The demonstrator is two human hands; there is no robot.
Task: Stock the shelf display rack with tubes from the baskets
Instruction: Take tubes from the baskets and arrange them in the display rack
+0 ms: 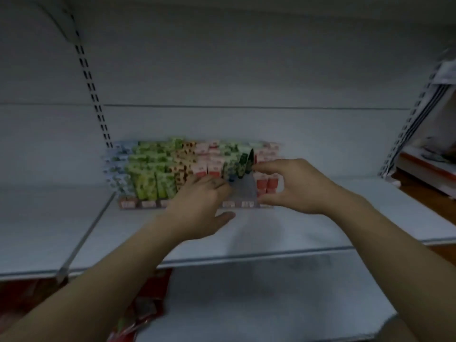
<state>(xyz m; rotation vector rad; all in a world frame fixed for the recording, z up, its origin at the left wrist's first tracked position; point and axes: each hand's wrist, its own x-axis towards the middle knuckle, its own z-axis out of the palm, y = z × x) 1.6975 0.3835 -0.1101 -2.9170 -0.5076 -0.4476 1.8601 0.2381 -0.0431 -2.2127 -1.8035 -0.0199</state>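
The display rack (249, 204) stands on the white shelf (283, 233) against the back wall, with rows of blue, green, orange, pink and red tubes (148, 169) standing in its lanes. Two dark green tubes (245, 161) lean in a lane right of centre, above a bare stretch of that lane. My left hand (197, 206) reaches in with fingers stretched to the foot of these tubes, near a blue cap (232, 179). My right hand (296, 186) hovers beside them, index fingertip touching the tubes' upper edge, thumb spread below near the rack's front.
A slotted upright (91, 90) runs up the back wall on the left, another upright (414, 114) on the right. Red packaging (145, 302) shows below the shelf's front edge. A lower white surface (271, 304) lies under my arms. A neighbouring shelf bay (431, 164) holds blurred goods.
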